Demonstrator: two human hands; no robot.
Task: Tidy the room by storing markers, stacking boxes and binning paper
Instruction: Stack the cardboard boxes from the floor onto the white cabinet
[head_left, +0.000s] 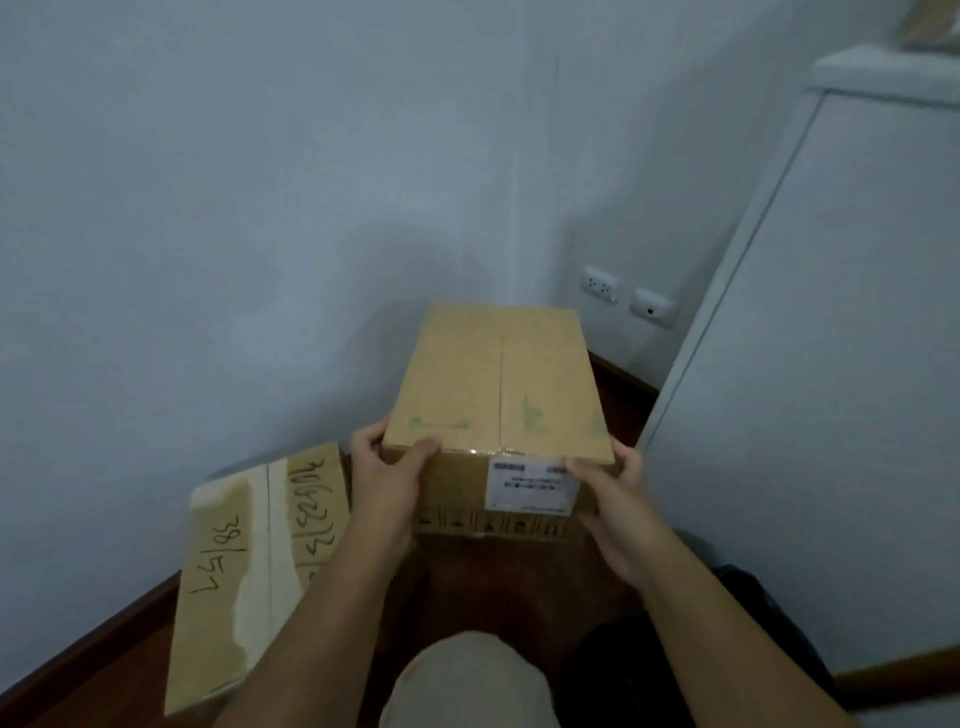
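1. Cardboard box (498, 379): closed, flaps meeting at a centre seam, faint green marks on top. A white shipping label (530, 486) sits on the near side, with a row of handling symbols printed below it. The box stands in the corner of the room, close to the wall; whether its base is on the floor cannot be told.
2. Left hand (387, 467): grasping the box's near left corner, thumb lying on the top edge, fingers wrapped round the side.
3. Right hand (610, 486): grasping the near right corner, fingers curled over the top edge.
4. Second cardboard box (260, 566): lower and to the left, just beside the first, along the wall. Torn pale tape and handwritten black marker figures cover its top.
5. Wooden floor (509, 577): dark brown, with matching skirting.
6. Wall sockets (600, 285): two white plates on the right-hand wall.
7. White cabinet (831, 338): far right, door closed.
8. Person's knee (467, 680): light trousers, bottom centre.
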